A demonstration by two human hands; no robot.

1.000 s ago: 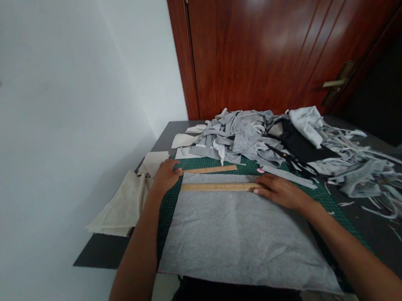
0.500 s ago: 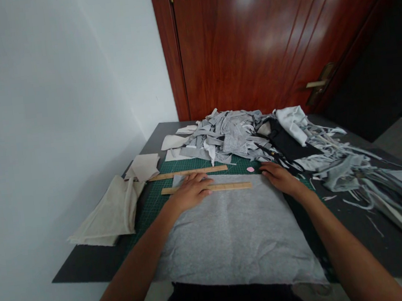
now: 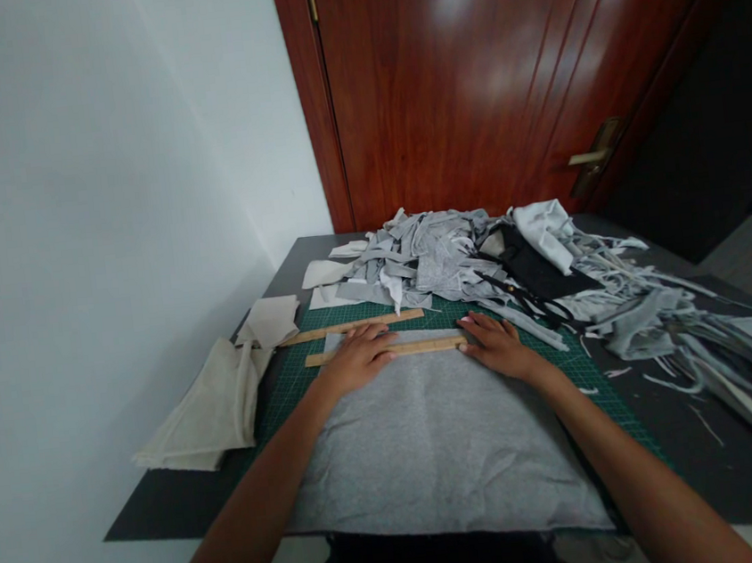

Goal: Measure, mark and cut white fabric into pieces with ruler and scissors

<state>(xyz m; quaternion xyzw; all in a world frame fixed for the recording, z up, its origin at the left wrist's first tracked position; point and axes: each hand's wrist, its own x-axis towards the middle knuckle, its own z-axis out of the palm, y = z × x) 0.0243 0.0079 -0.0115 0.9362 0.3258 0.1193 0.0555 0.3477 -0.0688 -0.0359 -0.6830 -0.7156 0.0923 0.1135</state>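
A grey cloth sheet [image 3: 433, 437] lies flat on a green cutting mat [image 3: 280, 390]. Along the sheet's far edge rests a wooden ruler [image 3: 423, 345]. My left hand [image 3: 357, 359] lies flat on the ruler's left half, fingers stretched out. At the ruler's right end sits my right hand [image 3: 496, 345], fingers spread and pressing down where ruler meets cloth. A second wooden ruler [image 3: 354, 326] lies just beyond, on the mat.
A heap of grey and white cloth strips [image 3: 441, 261] with a black piece [image 3: 536, 269] covers the table's far side and right. Folded cream cloth [image 3: 208, 411] lies at the left edge. A dark wooden door [image 3: 496, 81] stands behind the table.
My left hand went from the far ruler onto the near ruler. My right hand slid left to the near ruler's right end.
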